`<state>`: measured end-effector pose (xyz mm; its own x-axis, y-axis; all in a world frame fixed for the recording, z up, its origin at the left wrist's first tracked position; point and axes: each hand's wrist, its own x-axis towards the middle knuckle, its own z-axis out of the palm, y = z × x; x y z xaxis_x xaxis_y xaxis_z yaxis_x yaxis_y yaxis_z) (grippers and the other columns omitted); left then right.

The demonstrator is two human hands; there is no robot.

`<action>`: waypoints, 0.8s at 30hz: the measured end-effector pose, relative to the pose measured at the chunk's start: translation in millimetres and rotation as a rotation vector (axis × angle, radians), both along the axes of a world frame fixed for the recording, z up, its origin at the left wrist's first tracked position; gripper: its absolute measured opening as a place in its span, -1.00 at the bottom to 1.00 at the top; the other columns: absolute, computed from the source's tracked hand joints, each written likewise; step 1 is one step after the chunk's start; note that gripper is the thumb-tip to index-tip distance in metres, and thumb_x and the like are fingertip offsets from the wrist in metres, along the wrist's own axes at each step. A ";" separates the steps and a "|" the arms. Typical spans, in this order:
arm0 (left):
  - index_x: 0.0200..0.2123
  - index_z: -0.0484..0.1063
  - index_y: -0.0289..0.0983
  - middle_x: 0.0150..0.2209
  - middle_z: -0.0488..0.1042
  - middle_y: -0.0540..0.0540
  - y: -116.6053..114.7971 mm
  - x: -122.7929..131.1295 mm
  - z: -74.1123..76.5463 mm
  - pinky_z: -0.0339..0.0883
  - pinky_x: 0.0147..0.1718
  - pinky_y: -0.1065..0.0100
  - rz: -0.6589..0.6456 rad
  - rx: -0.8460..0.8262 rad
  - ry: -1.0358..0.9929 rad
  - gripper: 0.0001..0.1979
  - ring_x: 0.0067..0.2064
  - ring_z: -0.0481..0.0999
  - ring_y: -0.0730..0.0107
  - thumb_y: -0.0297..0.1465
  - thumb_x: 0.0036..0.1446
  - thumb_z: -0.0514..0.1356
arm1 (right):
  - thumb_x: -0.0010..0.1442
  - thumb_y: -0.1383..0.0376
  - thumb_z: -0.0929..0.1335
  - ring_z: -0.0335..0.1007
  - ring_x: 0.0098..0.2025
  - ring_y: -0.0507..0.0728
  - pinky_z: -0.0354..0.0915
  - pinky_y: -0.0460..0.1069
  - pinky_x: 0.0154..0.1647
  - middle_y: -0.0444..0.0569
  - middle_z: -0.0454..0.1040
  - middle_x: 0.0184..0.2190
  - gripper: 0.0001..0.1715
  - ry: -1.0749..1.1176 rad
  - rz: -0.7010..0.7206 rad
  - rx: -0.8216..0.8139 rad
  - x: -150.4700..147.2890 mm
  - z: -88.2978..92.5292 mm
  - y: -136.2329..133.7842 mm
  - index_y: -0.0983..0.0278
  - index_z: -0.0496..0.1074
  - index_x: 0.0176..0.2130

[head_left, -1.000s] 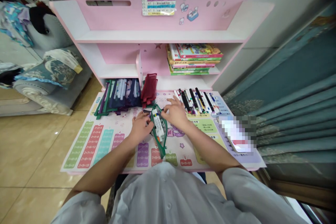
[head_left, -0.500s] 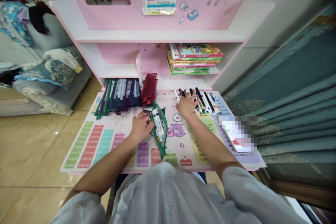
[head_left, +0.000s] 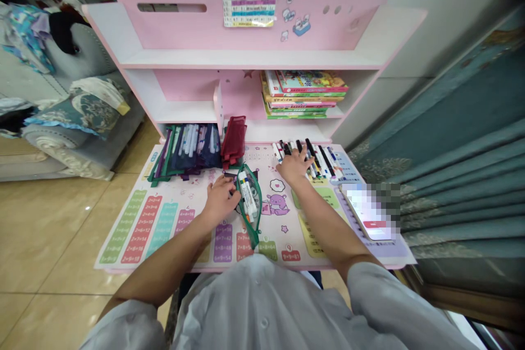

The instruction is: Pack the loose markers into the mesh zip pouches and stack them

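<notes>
A green-edged zip pouch [head_left: 256, 197] lies unzipped at the middle of the desk, with several white markers [head_left: 248, 195] inside it. My left hand [head_left: 220, 197] rests at the pouch's left side, fingers loosely bent and apart; whether the thumb touches the pouch edge I cannot tell. Over the left part of a row of black and white pens [head_left: 324, 158], my right hand [head_left: 293, 167] lies with its fingers spread. Its fingertips are among the pens, and no pen is lifted.
Filled mesh pouches [head_left: 191, 147] are piled at the back left, beside a stack of dark red pouches [head_left: 233, 142]. A phone [head_left: 365, 210] lies at the right edge. Books [head_left: 305, 95] fill part of the pink shelf [head_left: 172, 60]. A curtain [head_left: 451, 136] hangs on the right.
The view has tilted very slightly, so the scene sits a little lower. Both hands, the pouch and the pens keep nearly the same places. The phone screen looks different.
</notes>
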<state>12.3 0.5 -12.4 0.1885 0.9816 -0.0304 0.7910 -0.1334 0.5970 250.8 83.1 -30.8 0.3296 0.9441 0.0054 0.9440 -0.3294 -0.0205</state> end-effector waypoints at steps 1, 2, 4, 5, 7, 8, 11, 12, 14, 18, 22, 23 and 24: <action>-0.47 0.44 -0.23 0.13 0.46 -0.16 0.0 0.0 -0.1 0.00 0.25 -0.20 0.002 0.000 0.000 -0.86 0.32 0.21 0.06 -0.44 0.10 0.13 | 0.17 0.21 0.30 -0.36 0.41 0.52 -0.18 0.50 0.26 0.22 0.13 0.31 -0.52 0.008 0.010 0.022 -0.3 1.5 -0.8 0.39 0.50 0.01; -0.48 0.44 -0.23 0.13 0.46 -0.16 0.0 0.1 -0.1 0.00 0.25 -0.20 0.004 -0.002 0.001 -0.86 0.31 0.22 0.06 -0.44 0.10 0.13 | 0.17 0.19 0.30 -0.35 0.41 0.51 -0.17 0.49 0.27 0.21 0.13 0.31 -0.52 0.022 0.023 0.049 -1.2 3.9 -2.3 0.39 0.51 -0.01; -0.48 0.44 -0.23 0.12 0.47 -0.15 -0.1 0.2 0.6 0.00 0.25 -0.20 0.006 -0.006 0.002 -0.86 0.31 0.22 0.05 -0.44 0.10 0.13 | 0.17 0.18 0.29 -0.30 0.40 0.49 -0.15 0.48 0.27 0.19 0.15 0.31 -0.54 0.060 0.057 0.107 -5.4 12.3 -7.9 0.37 0.53 -0.05; -0.48 0.44 -0.23 0.12 0.47 -0.15 -0.1 0.3 1.1 0.00 0.25 -0.20 0.005 -0.008 0.003 -0.86 0.31 0.22 0.04 -0.44 0.10 0.13 | 0.17 0.17 0.28 -0.28 0.40 0.48 -0.13 0.47 0.26 0.18 0.16 0.31 -0.55 0.084 0.082 0.132 -8.8 18.1 -12.2 0.36 0.55 -0.08; -0.48 0.45 -0.23 0.12 0.47 -0.15 -0.2 0.4 1.9 0.01 0.25 -0.21 0.003 -0.009 0.006 -0.86 0.31 0.22 0.04 -0.44 0.10 0.13 | 0.15 0.17 0.29 -0.22 0.40 0.47 -0.10 0.48 0.25 0.17 0.18 0.31 -0.59 0.137 0.152 0.168 -18.2 32.0 -24.1 0.35 0.57 -0.15; -0.48 0.44 -0.23 0.12 0.47 -0.16 -0.3 0.5 2.1 0.01 0.24 -0.21 0.002 -0.009 0.008 -0.86 0.31 0.22 0.04 -0.44 0.10 0.13 | 0.13 0.17 0.29 -0.19 0.39 0.47 -0.09 0.49 0.24 0.15 0.20 0.30 -0.61 0.161 0.195 0.183 -23.8 39.6 -31.7 0.33 0.58 -0.21; -0.47 0.44 -0.23 0.12 0.47 -0.17 -0.3 0.7 1.7 0.01 0.24 -0.22 0.000 -0.001 0.012 -0.86 0.31 0.23 0.04 -0.44 0.11 0.12 | 0.08 0.18 0.31 -0.10 0.37 0.47 -0.06 0.46 0.24 0.13 0.29 0.26 -0.68 0.200 0.332 0.205 -40.7 61.4 -58.7 0.31 0.59 -0.36; -0.46 0.44 -0.23 0.13 0.47 -0.17 -0.3 0.8 1.4 0.01 0.24 -0.22 0.002 0.001 0.011 -0.87 0.31 0.23 0.04 -0.44 0.11 0.12 | 0.07 0.19 0.32 -0.07 0.36 0.46 -0.06 0.45 0.25 0.12 0.31 0.25 -0.70 0.203 0.374 0.218 -45.5 67.5 -68.0 0.31 0.59 -0.39; -0.46 0.43 -0.24 0.14 0.46 -0.18 -0.3 0.7 0.9 0.01 0.23 -0.23 0.004 0.003 0.008 -0.87 0.32 0.22 0.03 -0.44 0.10 0.13 | 0.06 0.20 0.33 -0.05 0.36 0.45 -0.07 0.44 0.26 0.11 0.34 0.23 -0.72 0.208 0.451 0.204 -53.2 76.6 -85.3 0.29 0.60 -0.40; -0.46 0.43 -0.23 0.15 0.45 -0.20 -0.5 0.4 0.9 0.04 0.22 -0.24 -0.009 0.011 0.012 -0.87 0.33 0.21 0.01 -0.44 0.10 0.12 | 0.08 0.19 0.32 -0.13 0.40 0.43 -0.12 0.44 0.28 0.15 0.33 0.24 -0.68 0.169 0.552 0.128 -63.9 80.3 -106.6 0.28 0.62 -0.31; -0.45 0.45 -0.23 0.14 0.46 -0.19 -0.4 0.5 1.5 0.05 0.22 -0.25 -0.012 0.023 0.019 -0.86 0.32 0.22 -0.01 -0.43 0.09 0.11 | 0.12 0.20 0.29 -0.21 0.42 0.45 -0.16 0.49 0.27 0.23 0.25 0.28 -0.59 0.107 0.589 -0.009 -73.8 69.2 -107.5 0.33 0.60 -0.16; -0.45 0.45 -0.23 0.14 0.46 -0.19 -0.3 0.5 1.4 0.05 0.22 -0.25 -0.014 0.025 0.021 -0.86 0.32 0.22 -0.01 -0.43 0.09 0.11 | 0.13 0.19 0.28 -0.23 0.42 0.45 -0.16 0.50 0.27 0.25 0.23 0.29 -0.57 0.099 0.596 -0.042 -76.0 65.4 -105.7 0.35 0.60 -0.13; -0.45 0.45 -0.23 0.14 0.46 -0.18 -0.2 0.4 1.2 0.05 0.22 -0.25 -0.017 0.027 0.022 -0.86 0.32 0.23 -0.01 -0.44 0.09 0.11 | 0.14 0.19 0.28 -0.24 0.42 0.46 -0.17 0.51 0.27 0.26 0.22 0.29 -0.55 0.094 0.602 -0.071 -77.9 61.6 -103.6 0.36 0.59 -0.11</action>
